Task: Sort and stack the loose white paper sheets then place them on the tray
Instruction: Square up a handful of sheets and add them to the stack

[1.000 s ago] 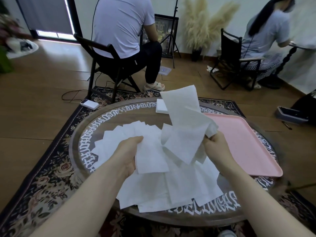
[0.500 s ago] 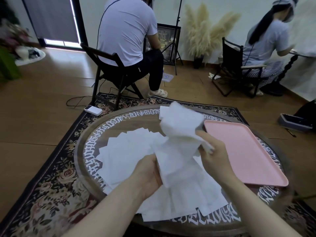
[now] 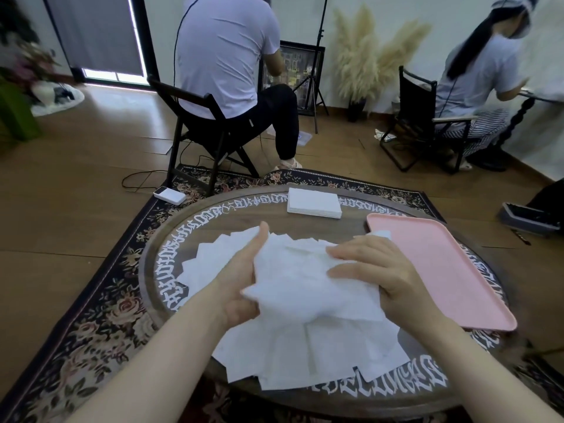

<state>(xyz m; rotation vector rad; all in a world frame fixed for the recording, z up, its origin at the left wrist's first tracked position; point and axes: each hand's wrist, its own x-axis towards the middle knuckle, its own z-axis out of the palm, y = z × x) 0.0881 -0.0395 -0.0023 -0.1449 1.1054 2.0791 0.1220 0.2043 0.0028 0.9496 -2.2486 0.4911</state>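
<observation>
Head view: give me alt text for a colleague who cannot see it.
Both hands, left hand and right hand, hold a bundle of white paper sheets above more loose white sheets spread over a round dark wooden table. A pink plastic tray lies to the right, a neat white stack at the far edge.

Loose white paper sheets (image 3: 305, 355) fanned and overlapping across the table; a crumpled bunch of sheets (image 3: 305, 282) raised above them; neat stack (image 3: 314, 203) at far edge; pink tray (image 3: 442, 264), flat, at right
</observation>
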